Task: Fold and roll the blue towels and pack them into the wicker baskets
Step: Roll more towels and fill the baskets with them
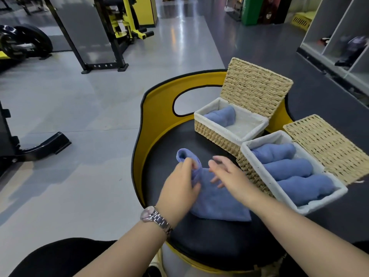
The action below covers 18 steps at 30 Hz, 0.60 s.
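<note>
Nearest to the camera, the left forearm carries a metal wristwatch (pixel 154 217); its dial is too small to read. The left hand (pixel 179 188) pinches the far rolled edge of a blue towel (pixel 217 198), thumb and fingers closed on the cloth. The right hand (pixel 229 174) is blurred, with spread fingers above the same edge, and it seems to grip nothing. The towel lies folded on the black padded seat (pixel 209 234), probably because this flat surface lets the roll stay tight. I judge that the rolling has only begun.

Just to the right stands the nearer wicker basket (pixel 253 172), lid open, holding three rolled towels (pixel 287 168) side by side, so it looks full. Behind it, the farther wicker basket (pixel 215 134) holds one rolled towel (pixel 221 115) at its left end, leaving room. Both are within easy reach.

Far away stand yellow gym machines (pixel 123 23). I can read no brand or writing anywhere.
</note>
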Motion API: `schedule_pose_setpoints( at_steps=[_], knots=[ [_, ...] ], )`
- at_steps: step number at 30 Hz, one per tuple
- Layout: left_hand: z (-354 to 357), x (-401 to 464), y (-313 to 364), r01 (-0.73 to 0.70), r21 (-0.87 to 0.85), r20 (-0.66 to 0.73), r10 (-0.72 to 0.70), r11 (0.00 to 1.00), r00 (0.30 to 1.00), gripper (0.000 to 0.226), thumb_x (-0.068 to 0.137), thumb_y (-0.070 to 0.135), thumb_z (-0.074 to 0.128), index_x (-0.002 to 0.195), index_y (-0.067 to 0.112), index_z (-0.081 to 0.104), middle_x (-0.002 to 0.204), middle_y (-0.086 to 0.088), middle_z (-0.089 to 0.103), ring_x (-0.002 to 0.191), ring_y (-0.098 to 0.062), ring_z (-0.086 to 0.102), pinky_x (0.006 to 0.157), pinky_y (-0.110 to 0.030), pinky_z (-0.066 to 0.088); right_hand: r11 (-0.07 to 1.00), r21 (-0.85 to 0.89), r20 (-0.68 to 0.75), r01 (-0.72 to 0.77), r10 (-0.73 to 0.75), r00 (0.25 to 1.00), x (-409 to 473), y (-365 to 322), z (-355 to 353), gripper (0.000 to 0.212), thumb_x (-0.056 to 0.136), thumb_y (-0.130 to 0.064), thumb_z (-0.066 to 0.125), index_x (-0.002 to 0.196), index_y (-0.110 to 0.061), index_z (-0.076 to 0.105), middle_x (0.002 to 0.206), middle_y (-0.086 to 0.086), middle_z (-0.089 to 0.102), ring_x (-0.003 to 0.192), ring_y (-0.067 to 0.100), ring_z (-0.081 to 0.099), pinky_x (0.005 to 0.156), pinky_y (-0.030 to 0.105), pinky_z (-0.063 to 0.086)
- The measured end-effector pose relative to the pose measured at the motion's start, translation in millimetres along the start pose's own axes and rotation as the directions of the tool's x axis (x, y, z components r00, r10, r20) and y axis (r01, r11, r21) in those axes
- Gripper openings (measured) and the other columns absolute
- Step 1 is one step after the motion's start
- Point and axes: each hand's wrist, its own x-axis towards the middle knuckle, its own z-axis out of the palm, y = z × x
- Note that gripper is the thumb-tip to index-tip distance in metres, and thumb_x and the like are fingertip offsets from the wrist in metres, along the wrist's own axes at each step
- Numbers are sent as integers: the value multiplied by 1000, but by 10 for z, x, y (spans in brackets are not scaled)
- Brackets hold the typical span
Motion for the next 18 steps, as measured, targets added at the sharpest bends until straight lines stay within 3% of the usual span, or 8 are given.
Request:
schedule_pose_setpoints(
  at_steps=[1, 3, 6, 10, 12, 15, 16, 18],
  knots=[
    [69, -9, 93, -59, -21, 33, 60, 998, 998, 24, 81, 18, 57, 86, 28, 36, 77, 9, 53, 65, -12, 54, 59, -31, 43, 997, 80, -53, 16, -12, 999, 11, -33, -68, 40, 90, -44, 55, 124, -28, 46, 108, 3, 65, 87, 18, 66, 77, 37, 54],
    [192, -43, 251, -166, -89, 106, 175, 982, 979, 23, 84, 16, 57, 94, 25, 38, 83, 13, 53, 69, -9, 53, 61, -26, 40, 997, 36, -182, 75, -67, 981, 39, -11, -227, 51, 77, -58, 61, 120, -36, 46, 107, 3, 65, 94, 19, 66, 85, 42, 54],
    [351, -108, 367, -303, -138, 210, 327, 943, 921, 20, 81, 5, 52, 98, 14, 46, 93, 3, 59, 76, -6, 48, 63, -11, 33, 956, -280, -238, 92, -162, 958, 19, 113, -420, 66, 75, -38, 70, 133, -22, 42, 113, 2, 59, 100, 18, 60, 91, 35, 48],
    [514, -172, 341, -329, -187, 341, 375, 926, 862, 31, 77, -2, 51, 105, 13, 49, 109, -1, 56, 96, -14, 51, 79, -22, 41, 753, -635, -147, 171, -335, 931, 6, 284, -552, 48, 84, -5, 59, 130, -13, 48, 121, 7, 55, 104, 20, 56, 91, 28, 42],
    [573, -194, 300, -364, -183, 363, 407, 913, 838, 40, 81, 12, 60, 119, 16, 45, 123, 1, 49, 108, -13, 48, 91, -23, 41, 645, -747, -122, 160, -370, 921, 12, 317, -545, 44, 83, 0, 57, 125, -12, 55, 121, 10, 56, 109, 25, 56, 94, 33, 43],
    [629, -220, 238, -393, -15, 388, 368, 919, 845, 61, 84, 40, 59, 136, 16, 38, 139, -1, 39, 120, -17, 41, 105, -27, 34, 460, -872, -94, 169, -497, 863, 29, 360, -506, 41, 70, 3, 66, 108, -11, 65, 113, 13, 60, 103, 33, 58, 82, 41, 51],
    [651, -227, 200, -398, 54, 413, 342, 916, 844, 62, 84, 45, 52, 137, 15, 38, 140, -2, 40, 121, -21, 41, 105, -32, 35, 398, -890, -26, 223, -532, 846, 42, 376, -501, 38, 67, 1, 67, 104, -11, 67, 114, 12, 61, 102, 33, 58, 81, 42, 53],
    [689, -265, 97, -468, 140, 463, 360, 873, 810, 58, 82, 42, 46, 137, 22, 41, 137, 1, 45, 117, -25, 46, 100, -37, 41, 324, -882, 189, 342, -422, 887, 65, 378, -479, 32, 71, -7, 60, 102, -13, 68, 117, 9, 62, 106, 32, 58, 88, 43, 50]
  ],
)
